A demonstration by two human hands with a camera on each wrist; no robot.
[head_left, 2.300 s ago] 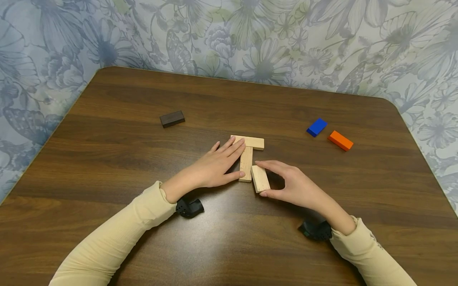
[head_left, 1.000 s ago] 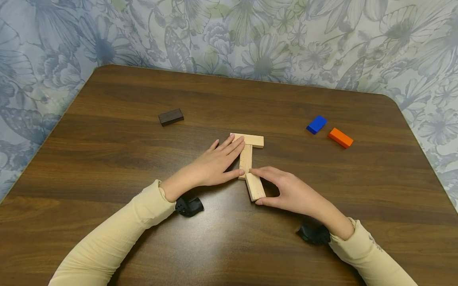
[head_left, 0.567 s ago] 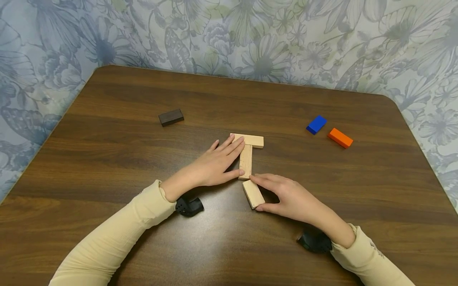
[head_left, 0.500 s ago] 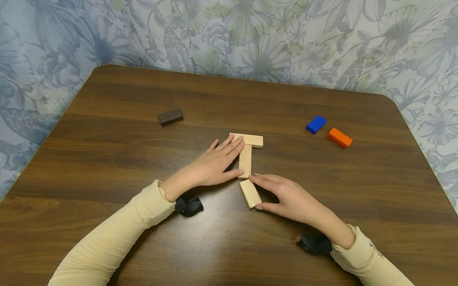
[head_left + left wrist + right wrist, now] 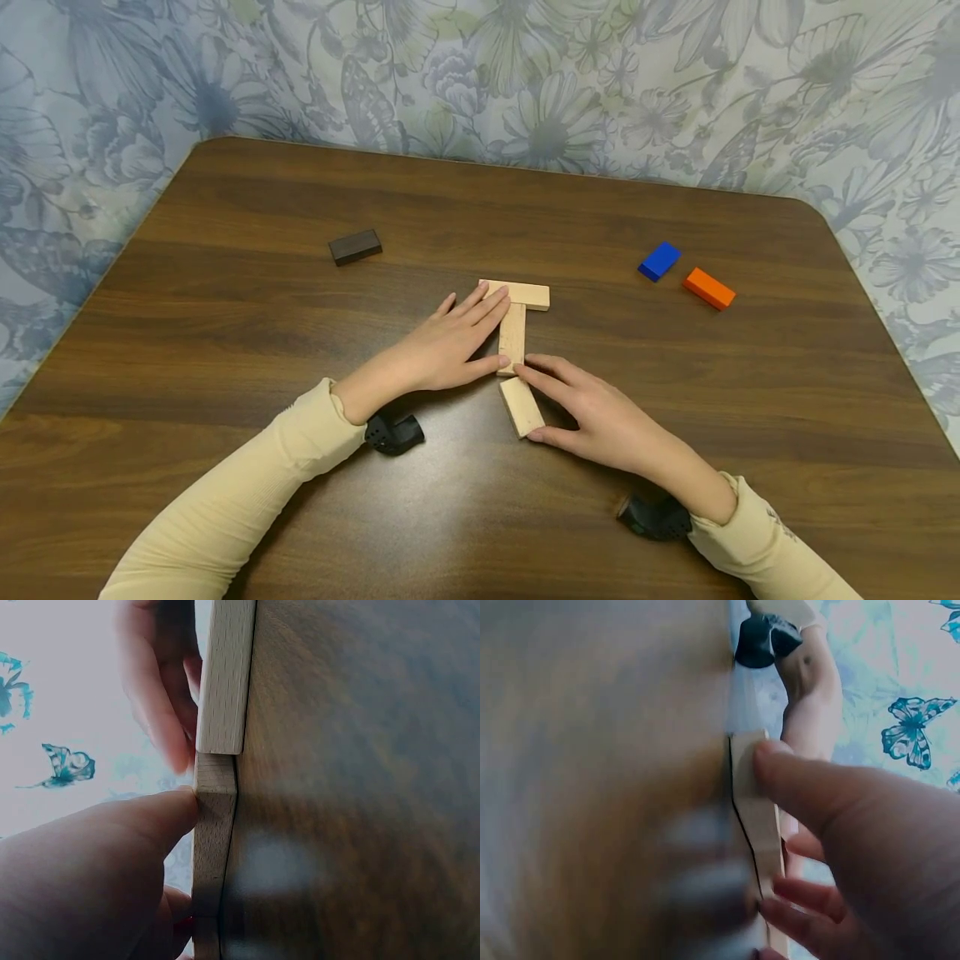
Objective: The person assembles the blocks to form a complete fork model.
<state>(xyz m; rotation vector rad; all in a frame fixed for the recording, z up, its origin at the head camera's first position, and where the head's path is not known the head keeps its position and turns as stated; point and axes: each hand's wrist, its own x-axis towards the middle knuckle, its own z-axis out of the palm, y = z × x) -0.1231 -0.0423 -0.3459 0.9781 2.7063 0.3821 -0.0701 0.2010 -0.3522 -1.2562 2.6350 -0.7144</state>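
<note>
Three pale wooden blocks lie on the table: a crosswise far block (image 5: 532, 295), a lengthwise middle block (image 5: 513, 329) butting against it, and a slanted near block (image 5: 522, 407) just below. My left hand (image 5: 438, 350) lies with straight fingers on the far block and its thumb on the middle block's near end. My right hand (image 5: 600, 408) touches the near block's close corner with the thumb; its index fingertip is at the middle block's near end. The left wrist view shows the near block's side (image 5: 225, 682) beside the middle block, with blurred right fingers (image 5: 154, 697) behind.
A dark brown block (image 5: 356, 247) lies at the far left. A blue block (image 5: 660, 261) and an orange block (image 5: 709, 288) lie close together at the right. Both wrists carry black cameras. Flowered wallpaper stands behind the brown table (image 5: 450, 517).
My right hand has brought the near block from beside the middle block down to below its near end. Lately its fingers have spread and shifted slightly left. My left hand has stayed put.
</note>
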